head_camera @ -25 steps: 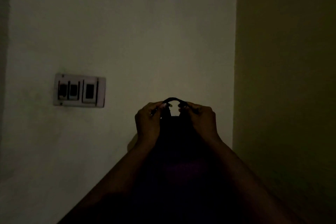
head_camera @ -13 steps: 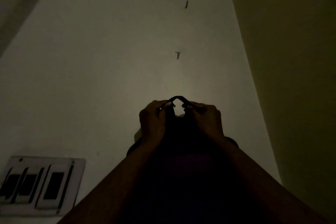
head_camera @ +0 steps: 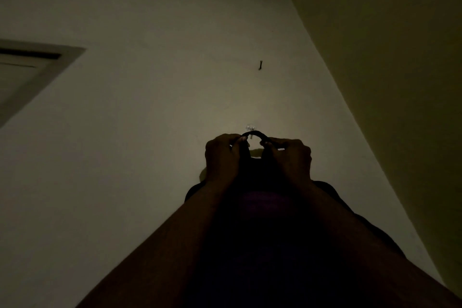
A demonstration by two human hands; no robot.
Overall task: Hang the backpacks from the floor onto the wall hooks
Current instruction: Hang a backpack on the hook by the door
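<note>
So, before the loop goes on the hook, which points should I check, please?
1. Left hand has a grip on the loop: ok.
2. Right hand grips the other end: ok.
3. Loop held open between the hands: ok.
4. Loop top level with the clear hook: ok.
5. Loop already over the hook: cannot tell.
6. Hook firm on the wall: cannot tell.

Dim scene: colours of wall, hooks and bag.
Off-white wall [head_camera: 150, 132]; yellowish side wall [head_camera: 400, 82]; clear hook [head_camera: 249, 128]; dark hook [head_camera: 260, 65]; black backpack [head_camera: 262, 207], purple patch.
</note>
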